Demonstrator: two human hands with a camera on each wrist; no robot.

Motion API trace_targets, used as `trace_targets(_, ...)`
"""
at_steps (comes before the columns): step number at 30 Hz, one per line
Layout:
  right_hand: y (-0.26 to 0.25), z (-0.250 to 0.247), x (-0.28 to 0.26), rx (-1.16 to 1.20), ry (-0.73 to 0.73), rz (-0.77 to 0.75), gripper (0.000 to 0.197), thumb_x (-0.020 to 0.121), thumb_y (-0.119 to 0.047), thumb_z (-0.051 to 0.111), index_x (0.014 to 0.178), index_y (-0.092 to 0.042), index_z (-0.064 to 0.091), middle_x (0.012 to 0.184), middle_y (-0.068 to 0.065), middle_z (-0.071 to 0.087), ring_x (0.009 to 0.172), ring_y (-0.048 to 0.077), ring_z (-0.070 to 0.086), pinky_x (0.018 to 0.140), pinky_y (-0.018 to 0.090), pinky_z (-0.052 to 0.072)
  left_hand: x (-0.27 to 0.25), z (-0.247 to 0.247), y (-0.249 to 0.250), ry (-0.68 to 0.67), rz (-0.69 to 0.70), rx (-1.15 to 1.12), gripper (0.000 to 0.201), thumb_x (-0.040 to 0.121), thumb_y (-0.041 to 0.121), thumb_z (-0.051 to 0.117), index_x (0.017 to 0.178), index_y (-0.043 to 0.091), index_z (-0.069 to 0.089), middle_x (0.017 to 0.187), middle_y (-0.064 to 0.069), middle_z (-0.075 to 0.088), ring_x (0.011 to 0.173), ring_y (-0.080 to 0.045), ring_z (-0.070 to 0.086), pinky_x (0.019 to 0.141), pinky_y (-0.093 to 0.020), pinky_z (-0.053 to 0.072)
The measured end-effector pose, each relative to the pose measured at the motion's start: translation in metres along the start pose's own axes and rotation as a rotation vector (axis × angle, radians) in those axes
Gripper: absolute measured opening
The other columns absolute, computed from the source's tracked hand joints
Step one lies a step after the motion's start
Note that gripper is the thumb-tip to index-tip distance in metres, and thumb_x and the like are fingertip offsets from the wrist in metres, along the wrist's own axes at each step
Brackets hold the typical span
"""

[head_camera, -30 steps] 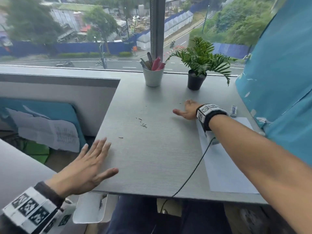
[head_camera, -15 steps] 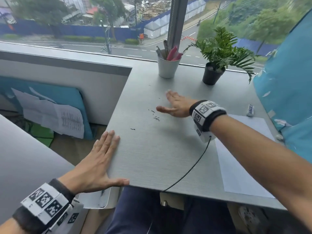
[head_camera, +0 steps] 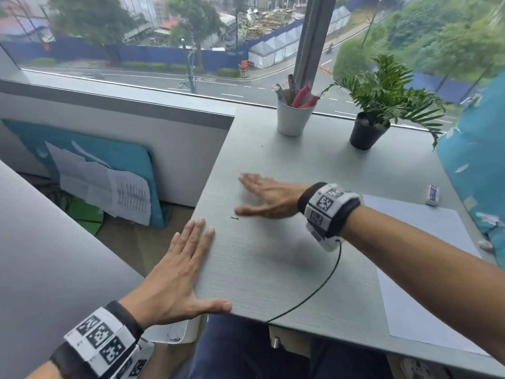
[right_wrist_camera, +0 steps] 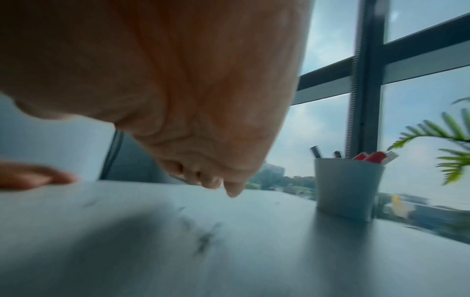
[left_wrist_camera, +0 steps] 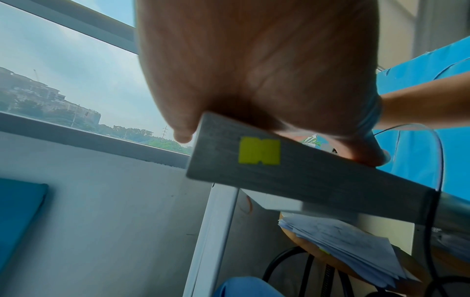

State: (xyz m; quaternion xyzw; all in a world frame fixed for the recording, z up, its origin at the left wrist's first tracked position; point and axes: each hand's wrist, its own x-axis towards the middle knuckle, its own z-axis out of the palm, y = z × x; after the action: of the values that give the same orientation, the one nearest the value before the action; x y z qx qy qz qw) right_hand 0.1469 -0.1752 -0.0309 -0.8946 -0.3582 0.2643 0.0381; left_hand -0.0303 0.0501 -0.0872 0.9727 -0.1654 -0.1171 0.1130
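My right hand [head_camera: 262, 196] lies flat, fingers straight and blurred with motion, low over the grey desk [head_camera: 273, 269] among small dark shavings [head_camera: 234, 218]. In the right wrist view the right hand [right_wrist_camera: 203, 140] hovers just above the desk, more shavings [right_wrist_camera: 203, 239] under it. My left hand [head_camera: 180, 272] rests flat on the desk's front left corner, fingers straight, thumb along the front edge. The left wrist view shows the left hand [left_wrist_camera: 254, 80] on the desk corner [left_wrist_camera: 254, 170], which carries a yellow sticker [left_wrist_camera: 259, 153].
A white cup of pens [head_camera: 293, 116] and a black potted fern [head_camera: 369, 127] stand at the window. A white sheet [head_camera: 426, 283] and a small eraser [head_camera: 433, 195] lie at the right. A blue cushion [head_camera: 475, 173] leans at the far right. A black cable [head_camera: 314, 294] hangs off the front edge.
My right hand has swept leftward across the desk, from near the sheet to over the shavings. The left hand has stayed flat on the corner. The head view has turned left.
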Motion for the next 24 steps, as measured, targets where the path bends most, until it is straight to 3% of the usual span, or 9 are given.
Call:
trace_targets(4, 0.041, -0.053, 0.037, 0.074, 0.144, 0.247, 0.102, 0.088, -0.078, 0.020, 0.155, -0.006, -0.006, 0.163, 0.009, -0.010, 0.151, 0.019, -0.005, 0.120, 0.033, -0.004, -0.001, 0.000, -0.001, 0.013, 0.002, -0.006, 0.142, 0.060, 0.104, 0.036, 0.151, 0.016, -0.029, 0.157, -0.002, -0.041, 0.144, -0.017, -0.038, 0.120, -0.039, -0.015)
trace_targets(6, 0.061, -0.066, 0.057, 0.042, 0.115, 0.390, 0.105, 0.087, -0.080, 0.018, 0.155, -0.002, -0.001, 0.164, 0.012, -0.002, 0.152, 0.022, 0.002, 0.121, 0.035, 0.000, -0.001, 0.000, -0.001, 0.015, -0.003, -0.018, 0.143, 0.060, 0.104, 0.037, 0.152, 0.015, -0.028, 0.158, -0.002, -0.040, 0.145, -0.017, -0.037, 0.120, -0.040, -0.014)
trace_targets(8, 0.070, -0.065, 0.073, 0.004, 0.044, 0.458, 0.109, 0.084, -0.083, 0.018, 0.155, -0.002, -0.003, 0.164, 0.013, -0.004, 0.152, 0.025, 0.000, 0.122, 0.038, 0.001, 0.000, 0.001, -0.002, 0.014, -0.005, -0.020, 0.143, 0.060, 0.104, 0.037, 0.152, 0.016, -0.028, 0.157, -0.001, -0.040, 0.144, -0.017, -0.038, 0.121, -0.042, -0.012)
trace_targets(10, 0.069, -0.058, 0.081, -0.064, -0.016, 0.430, 0.118, 0.076, -0.090, 0.019, 0.154, -0.008, -0.011, 0.163, 0.010, -0.015, 0.151, 0.025, -0.008, 0.123, 0.041, -0.002, 0.000, 0.001, -0.003, 0.029, -0.001, -0.037, 0.142, 0.060, 0.102, 0.040, 0.153, 0.016, -0.025, 0.159, 0.000, -0.038, 0.146, -0.017, -0.036, 0.121, -0.042, -0.011)
trace_targets(13, 0.058, -0.042, 0.064, -0.179, -0.073, 0.218, 0.123, 0.068, -0.096, 0.021, 0.154, -0.015, -0.016, 0.161, 0.003, -0.022, 0.150, 0.020, -0.014, 0.123, 0.040, -0.002, 0.000, 0.002, -0.004, 0.033, 0.008, -0.043, 0.141, 0.061, 0.101, 0.043, 0.155, 0.017, -0.020, 0.160, 0.000, -0.034, 0.147, -0.018, -0.032, 0.121, -0.042, -0.010)
trace_targets(16, 0.043, -0.028, 0.032, -0.139, -0.139, -0.011, 0.115, 0.070, -0.094, 0.024, 0.155, -0.025, -0.009, 0.162, -0.009, -0.016, 0.149, 0.008, -0.011, 0.122, 0.035, -0.003, 0.001, 0.000, -0.004, 0.022, 0.009, -0.033, 0.141, 0.061, 0.102, 0.041, 0.154, 0.018, -0.022, 0.159, -0.001, -0.037, 0.146, -0.018, -0.034, 0.121, -0.043, -0.010)
trace_targets(18, 0.040, -0.031, 0.021, -0.064, -0.115, -0.059, 0.109, 0.072, -0.093, 0.025, 0.156, -0.030, -0.006, 0.162, -0.015, -0.011, 0.148, 0.003, -0.008, 0.122, 0.032, -0.004, 0.003, -0.002, -0.004, 0.010, 0.020, -0.024, 0.141, 0.061, 0.102, 0.040, 0.153, 0.019, -0.025, 0.157, -0.001, -0.040, 0.144, -0.017, -0.038, 0.121, -0.043, -0.012)
trace_targets(21, 0.056, -0.051, 0.037, 0.017, 0.029, 0.071, 0.105, 0.078, -0.087, 0.022, 0.156, -0.022, -0.005, 0.164, -0.005, -0.010, 0.150, 0.009, -0.007, 0.122, 0.032, -0.004, 0.004, -0.004, -0.005, -0.008, 0.040, -0.015, 0.142, 0.060, 0.102, 0.040, 0.153, 0.018, -0.026, 0.157, -0.002, -0.041, 0.144, -0.017, -0.038, 0.123, -0.044, -0.012)
trace_targets(24, 0.067, -0.056, 0.063, -0.070, 0.003, 0.259, 0.115, 0.074, -0.091, 0.016, 0.156, -0.014, -0.007, 0.164, 0.004, -0.011, 0.151, 0.016, -0.007, 0.123, 0.036, -0.002, 0.004, -0.003, -0.005, -0.009, 0.043, 0.002, 0.142, 0.060, 0.102, 0.041, 0.154, 0.018, -0.024, 0.158, -0.003, -0.038, 0.145, -0.018, -0.037, 0.124, -0.047, -0.007)
